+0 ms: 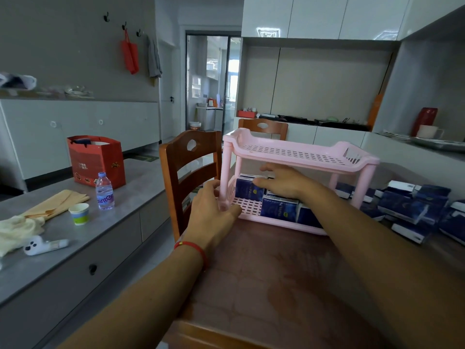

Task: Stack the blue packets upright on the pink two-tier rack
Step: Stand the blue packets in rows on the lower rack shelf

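Observation:
The pink two-tier rack (297,154) stands on the brown table; its upper tier holds nothing. Several blue packets stand upright on the lower tier, one at the back left (247,190) and another in front (279,209). My left hand (214,210) is wrapped around the rack's front left post. My right hand (284,182) reaches into the lower tier, fingers resting on the top of the back left packet. A loose pile of blue packets (412,210) lies on the table to the right of the rack.
A wooden chair (188,167) stands just left of the rack, another behind it. On the grey counter at left are a water bottle (104,192), a paper cup (79,214), a red gift bag (97,161) and cloths.

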The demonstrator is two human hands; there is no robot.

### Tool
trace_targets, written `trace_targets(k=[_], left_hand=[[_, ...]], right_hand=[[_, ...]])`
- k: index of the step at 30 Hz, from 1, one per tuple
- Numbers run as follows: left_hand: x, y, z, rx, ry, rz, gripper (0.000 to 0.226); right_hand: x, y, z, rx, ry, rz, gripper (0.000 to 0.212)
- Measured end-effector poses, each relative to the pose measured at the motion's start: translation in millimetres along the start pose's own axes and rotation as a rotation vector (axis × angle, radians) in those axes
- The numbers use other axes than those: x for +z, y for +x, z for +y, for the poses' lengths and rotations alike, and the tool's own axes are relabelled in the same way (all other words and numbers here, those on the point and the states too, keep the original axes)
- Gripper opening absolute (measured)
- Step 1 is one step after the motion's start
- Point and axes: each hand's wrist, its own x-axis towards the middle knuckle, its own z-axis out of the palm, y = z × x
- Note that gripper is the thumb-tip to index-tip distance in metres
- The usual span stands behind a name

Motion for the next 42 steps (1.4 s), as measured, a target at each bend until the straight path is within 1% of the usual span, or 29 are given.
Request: trace_targets(k=[3, 5, 7, 8, 9, 10, 12, 15, 17, 18, 20, 21, 23, 24, 26, 28, 32, 34, 35, 37, 39, 41, 42], left_hand=[[0, 0, -2, 0.0, 0.016, 0.032, 0.065], [-2, 1, -3, 0.023, 0.04, 0.123, 0.062], [-2, -4, 1, 0.1, 0.047, 0.248, 0.054], [-2, -8, 4, 0.16, 0.054, 0.284, 0.049], [-1, -13, 8, 0.231, 0.078, 0.285, 0.045], [1, -19, 12, 0.312, 0.114, 0.261, 0.041], [6, -29, 21, 0.496, 0.209, 0.165, 0.036], [26, -48, 43, 0.747, 0.33, -0.083, 0.03], [46, -59, 59, 0.856, 0.391, -0.244, 0.032], [58, -64, 65, 0.89, 0.415, -0.314, 0.034], [83, -68, 76, 0.983, 0.469, -0.403, 0.036], [95, -69, 81, 1.034, 0.486, -0.424, 0.036], [121, -68, 93, 1.083, 0.496, -0.437, 0.036], [134, -68, 99, 1.075, 0.488, -0.433, 0.035], [157, -67, 106, 0.998, 0.415, -0.407, 0.032], [170, -66, 105, 0.918, 0.342, -0.374, 0.027], [163, -65, 88, 0.762, 0.242, -0.354, 0.017], [159, -63, 80, 0.668, 0.219, -0.327, 0.016], [159, -61, 78, 0.625, 0.219, -0.32, 0.017], [162, -59, 77, 0.553, 0.229, -0.33, 0.02], [164, -59, 78, 0.498, 0.248, -0.366, 0.023], [165, -59, 78, 0.461, 0.242, -0.382, 0.023], [165, -58, 79, 0.439, 0.227, -0.377, 0.022]], right_hand=[[-3, -50, -4, -0.216, 0.018, 0.118, 0.048], [-6, -89, -3, -0.34, 0.139, 0.16, 0.029], [-14, -129, 9, -0.344, 0.262, 0.115, 0.017], [-19, -145, 20, -0.332, 0.268, 0.1, 0.014], [-23, -157, 36, -0.31, 0.225, 0.105, 0.011], [-27, -166, 55, -0.281, 0.166, 0.128, 0.009], [-36, -173, 99, -0.204, 0.032, 0.255, 0.006], [-50, -164, 162, -0.022, -0.216, 0.47, 0.006], [-48, -153, 184, 0.047, -0.377, 0.527, 0.013], [-43, -146, 190, 0.041, -0.436, 0.507, 0.023], [-31, -134, 195, 0.047, -0.533, 0.387, 0.045], [-29, -131, 196, 0.052, -0.559, 0.332, 0.051], [-30, -129, 199, 0.039, -0.555, 0.259, 0.054], [-31, -131, 202, 0.02, -0.532, 0.248, 0.053], [-37, -135, 201, -0.022, -0.477, 0.238, 0.05], [-40, -141, 196, -0.02, -0.427, 0.217, 0.041], [-48, -161, 176, 0.043, -0.306, 0.249, 0.034], [-52, -170, 171, 0.05, -0.194, 0.203, 0.031], [-56, -174, 171, 0.057, -0.115, 0.154, 0.036], [-63, -179, 171, 0.056, -0.013, 0.046, 0.055], [-67, -182, 172, 0.059, -0.024, -0.026, 0.072], [-69, -182, 173, 0.053, -0.028, -0.035, 0.076], [-70, -182, 173, 0.035, 0.009, -0.021, 0.076]])
